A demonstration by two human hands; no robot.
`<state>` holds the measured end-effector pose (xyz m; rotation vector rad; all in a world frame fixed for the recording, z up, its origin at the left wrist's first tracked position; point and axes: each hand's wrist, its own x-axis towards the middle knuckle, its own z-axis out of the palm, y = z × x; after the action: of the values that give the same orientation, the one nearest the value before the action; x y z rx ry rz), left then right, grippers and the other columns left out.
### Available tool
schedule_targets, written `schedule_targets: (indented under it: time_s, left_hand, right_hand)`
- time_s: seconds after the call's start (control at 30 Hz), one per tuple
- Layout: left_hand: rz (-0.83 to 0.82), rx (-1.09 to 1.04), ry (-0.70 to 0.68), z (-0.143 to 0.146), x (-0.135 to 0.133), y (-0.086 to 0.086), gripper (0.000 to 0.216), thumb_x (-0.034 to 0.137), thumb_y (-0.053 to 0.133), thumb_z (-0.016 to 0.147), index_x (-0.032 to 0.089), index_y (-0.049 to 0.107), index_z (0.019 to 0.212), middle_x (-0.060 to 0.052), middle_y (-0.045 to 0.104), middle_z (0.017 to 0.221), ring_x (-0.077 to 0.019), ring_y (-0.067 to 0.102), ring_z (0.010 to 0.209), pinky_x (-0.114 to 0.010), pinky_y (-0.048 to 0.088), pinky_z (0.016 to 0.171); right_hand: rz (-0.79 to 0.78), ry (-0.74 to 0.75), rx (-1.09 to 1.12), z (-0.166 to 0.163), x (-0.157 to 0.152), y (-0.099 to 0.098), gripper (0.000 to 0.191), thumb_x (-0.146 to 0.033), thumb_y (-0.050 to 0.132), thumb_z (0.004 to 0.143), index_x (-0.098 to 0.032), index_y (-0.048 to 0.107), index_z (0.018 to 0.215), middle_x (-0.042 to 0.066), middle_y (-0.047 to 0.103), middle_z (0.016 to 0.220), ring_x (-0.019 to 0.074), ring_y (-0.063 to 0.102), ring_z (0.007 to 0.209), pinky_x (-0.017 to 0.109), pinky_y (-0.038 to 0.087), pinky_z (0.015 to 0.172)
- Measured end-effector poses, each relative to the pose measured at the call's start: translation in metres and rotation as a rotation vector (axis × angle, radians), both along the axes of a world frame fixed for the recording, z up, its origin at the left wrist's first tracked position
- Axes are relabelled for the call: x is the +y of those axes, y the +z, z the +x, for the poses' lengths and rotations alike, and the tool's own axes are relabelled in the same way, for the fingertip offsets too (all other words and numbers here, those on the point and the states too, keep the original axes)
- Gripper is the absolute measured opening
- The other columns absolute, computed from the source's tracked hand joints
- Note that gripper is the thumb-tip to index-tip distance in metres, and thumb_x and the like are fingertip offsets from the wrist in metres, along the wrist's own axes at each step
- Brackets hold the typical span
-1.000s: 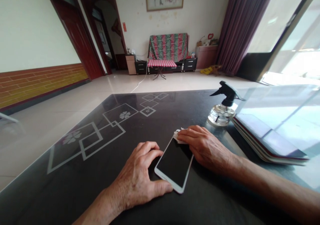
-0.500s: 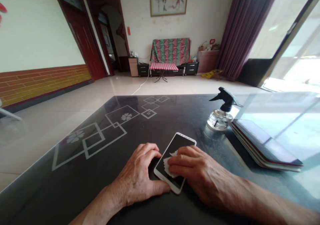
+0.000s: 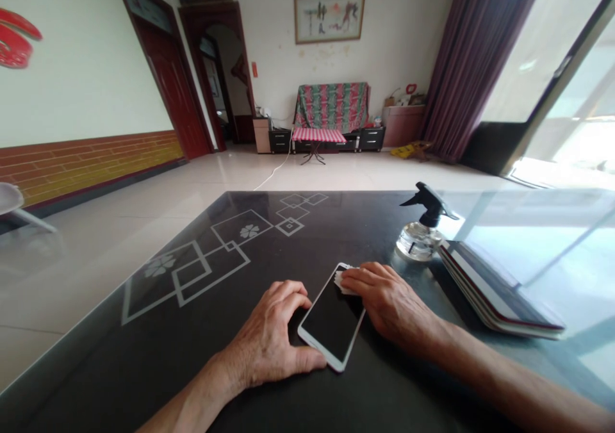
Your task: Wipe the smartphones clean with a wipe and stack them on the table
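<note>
A white-framed smartphone point(image 3: 331, 324) lies on the dark tabletop point(image 3: 298, 247), its black screen facing up. My left hand point(image 3: 271, 337) steadies it at the left side, fingers curled by the long edge and thumb against the bottom corner. Under the fingertips of my right hand point(image 3: 391, 295), a crumpled white tissue point(image 3: 342, 283) is pressed on the upper end of the screen. My right fingers cover most of the tissue and the phone's top right corner.
Beyond my right hand stands a clear spray bottle point(image 3: 418, 241) with a black trigger head. Beside it, at the right, is a stack of notebooks or folders point(image 3: 500, 292). Across the floor is a small table with a pink-striped top point(image 3: 319, 136).
My right hand has slid the tissue from the middle of the screen up to its top end. The left hand keeps its place on the phone. The view has tilted slightly upward.
</note>
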<state>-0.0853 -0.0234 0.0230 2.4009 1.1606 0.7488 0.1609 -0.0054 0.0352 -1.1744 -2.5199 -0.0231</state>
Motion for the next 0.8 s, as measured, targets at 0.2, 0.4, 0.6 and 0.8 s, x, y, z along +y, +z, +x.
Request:
schedule_targets:
  time_s: [0.2, 0.4, 0.6, 0.8]
  left_hand:
    - [0.084, -0.009, -0.016, 0.000, 0.003, -0.002, 0.053, 0.048, 0.081, 0.055, 0.020, 0.060, 0.095, -0.006, 0.057, 0.107, -0.0242, 0.053, 0.097, -0.038, 0.045, 0.088]
    - [0.142, -0.008, -0.010, 0.000, 0.005, -0.008, 0.058, 0.052, 0.082, 0.053, 0.019, 0.062, 0.096, -0.008, 0.060, 0.107, -0.0253, 0.055, 0.099, -0.038, 0.045, 0.091]
    - [0.084, -0.005, 0.133, 0.005, -0.003, -0.010, 0.057, 0.049, 0.085, 0.048, 0.023, 0.065, 0.095, -0.005, 0.060, 0.113, -0.0263, 0.056, 0.105, -0.040, 0.044, 0.096]
    - [0.071, 0.008, 0.200, 0.012, -0.007, -0.008, 0.054, 0.046, 0.085, 0.047, 0.023, 0.065, 0.091, -0.002, 0.060, 0.112, -0.0246, 0.056, 0.101, -0.038, 0.045, 0.092]
  right_hand:
    - [-0.039, -0.001, -0.046, -0.005, 0.005, 0.010, 0.038, -0.006, 0.042, 0.082, -0.023, 0.062, 0.110, 0.003, 0.066, 0.112, 0.0191, 0.052, 0.097, 0.031, 0.036, 0.085]
    - [-0.052, -0.181, 0.010, -0.022, -0.002, 0.010, 0.038, -0.008, 0.042, 0.082, -0.025, 0.064, 0.107, 0.001, 0.066, 0.111, 0.0196, 0.051, 0.098, 0.030, 0.034, 0.084]
    - [-0.026, -0.256, 0.070, -0.046, -0.023, 0.005, 0.033, -0.012, 0.041, 0.085, -0.024, 0.065, 0.104, 0.004, 0.066, 0.108, 0.0214, 0.050, 0.100, 0.032, 0.033, 0.082]
    - [-0.004, -0.295, 0.135, -0.054, -0.031, 0.001, 0.033, -0.012, 0.043, 0.084, -0.023, 0.065, 0.106, 0.004, 0.065, 0.110, 0.0211, 0.050, 0.099, 0.032, 0.033, 0.082]
